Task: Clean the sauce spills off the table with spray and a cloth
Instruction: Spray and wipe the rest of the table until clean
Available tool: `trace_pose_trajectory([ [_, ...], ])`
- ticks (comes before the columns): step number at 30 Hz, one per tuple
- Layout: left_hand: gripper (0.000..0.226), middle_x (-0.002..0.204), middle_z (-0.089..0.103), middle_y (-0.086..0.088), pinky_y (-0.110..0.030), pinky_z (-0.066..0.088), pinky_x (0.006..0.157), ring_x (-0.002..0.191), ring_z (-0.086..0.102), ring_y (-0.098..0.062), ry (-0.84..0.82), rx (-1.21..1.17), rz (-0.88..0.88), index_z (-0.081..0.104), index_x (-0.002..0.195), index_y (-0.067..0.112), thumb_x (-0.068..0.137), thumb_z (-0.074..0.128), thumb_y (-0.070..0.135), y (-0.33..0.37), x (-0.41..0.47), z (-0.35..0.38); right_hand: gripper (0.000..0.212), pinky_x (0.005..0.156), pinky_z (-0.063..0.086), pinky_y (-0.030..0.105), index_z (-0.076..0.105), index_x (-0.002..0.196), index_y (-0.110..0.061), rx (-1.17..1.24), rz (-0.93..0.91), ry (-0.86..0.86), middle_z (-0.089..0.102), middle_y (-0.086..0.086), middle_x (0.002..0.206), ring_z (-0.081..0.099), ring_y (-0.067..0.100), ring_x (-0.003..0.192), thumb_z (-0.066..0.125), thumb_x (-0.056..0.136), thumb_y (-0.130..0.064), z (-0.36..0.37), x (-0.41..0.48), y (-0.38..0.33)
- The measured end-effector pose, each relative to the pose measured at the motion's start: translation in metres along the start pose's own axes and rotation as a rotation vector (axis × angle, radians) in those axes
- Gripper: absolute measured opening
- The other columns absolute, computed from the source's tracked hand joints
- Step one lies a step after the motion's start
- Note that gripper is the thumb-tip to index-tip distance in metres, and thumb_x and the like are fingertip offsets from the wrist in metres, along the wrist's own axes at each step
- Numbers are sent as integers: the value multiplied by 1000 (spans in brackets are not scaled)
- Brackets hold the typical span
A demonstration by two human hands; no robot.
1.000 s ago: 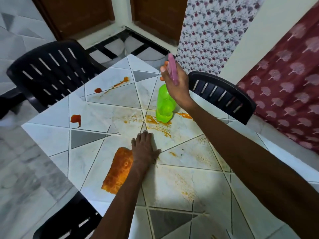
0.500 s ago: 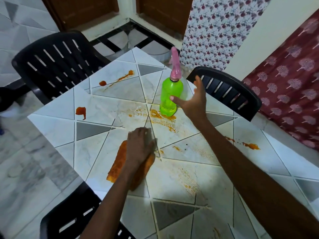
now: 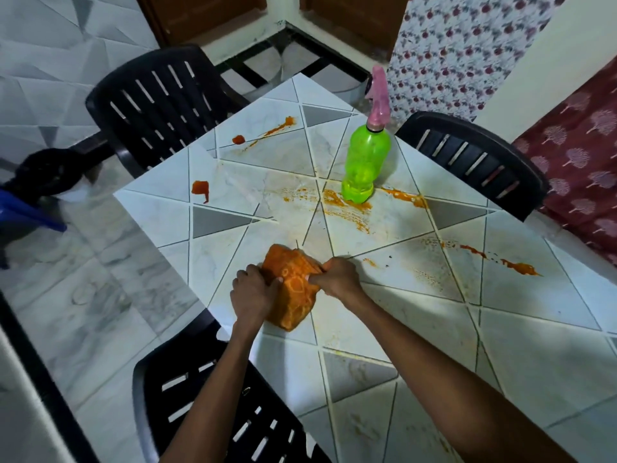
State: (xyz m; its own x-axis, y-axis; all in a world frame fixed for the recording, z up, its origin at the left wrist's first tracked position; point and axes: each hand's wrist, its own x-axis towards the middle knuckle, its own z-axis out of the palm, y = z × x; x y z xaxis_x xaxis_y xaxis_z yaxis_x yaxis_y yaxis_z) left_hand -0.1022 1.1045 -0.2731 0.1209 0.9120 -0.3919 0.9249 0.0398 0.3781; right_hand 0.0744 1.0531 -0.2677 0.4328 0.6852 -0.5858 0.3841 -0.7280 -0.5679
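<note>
My left hand (image 3: 252,292) and right hand (image 3: 337,279) pinch the cloth (image 3: 293,295) near the bench's (image 3: 500,329) left edge, fingers (image 3: 274,282) curled into its folds; I'd turn a cleaner face outward, since it looks sauce-soaked, before wiping the smears (image 3: 347,208) by the bottle (image 3: 365,162).

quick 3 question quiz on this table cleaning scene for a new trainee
1. True or false: the green plastic spray bottle with a pink trigger head stands upright on the white tiled table, with nobody touching it.
2. What do the left hand and right hand both grip? A the crumpled orange cloth; B the bottle; C nothing.
3. Fill in: in the head view, the red sauce blob by the table's left edge lies to the bottle's ____.
Key: 1 true; 2 A; 3 left.
</note>
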Motion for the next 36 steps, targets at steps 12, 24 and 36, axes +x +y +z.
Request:
trace_pose_trajectory([
  [12, 36, 107, 64, -4, -43, 54, 85, 98, 63, -27, -367, -435, 122, 55, 111, 15, 90, 66, 42, 64, -78, 5, 26, 87, 59, 53, 57, 113, -14, 807, 92, 91, 67, 13, 115, 67, 29, 103, 70, 91, -16, -46, -88, 92],
  [24, 35, 107, 68, 4, -18, 51, 72, 96, 65, -14, -840, -449, 389, 62, 114, 19, 84, 78, 29, 169, -275, 168, 31, 80, 61, 54, 60, 95, -27, 783, 423, 611, 72, 10, 104, 70, 31, 96, 84, 74, -27, -108, -273, 344],
  [36, 52, 117, 62, -15, -27, 43, 82, 109, 60, -31, -641, 66, 874, 58, 124, 8, 79, 80, 24, 212, -337, 235, 44, 75, 58, 38, 51, 109, -13, 385, 506, 530, 66, 12, 104, 68, 31, 88, 80, 80, -30, -120, -328, 423],
])
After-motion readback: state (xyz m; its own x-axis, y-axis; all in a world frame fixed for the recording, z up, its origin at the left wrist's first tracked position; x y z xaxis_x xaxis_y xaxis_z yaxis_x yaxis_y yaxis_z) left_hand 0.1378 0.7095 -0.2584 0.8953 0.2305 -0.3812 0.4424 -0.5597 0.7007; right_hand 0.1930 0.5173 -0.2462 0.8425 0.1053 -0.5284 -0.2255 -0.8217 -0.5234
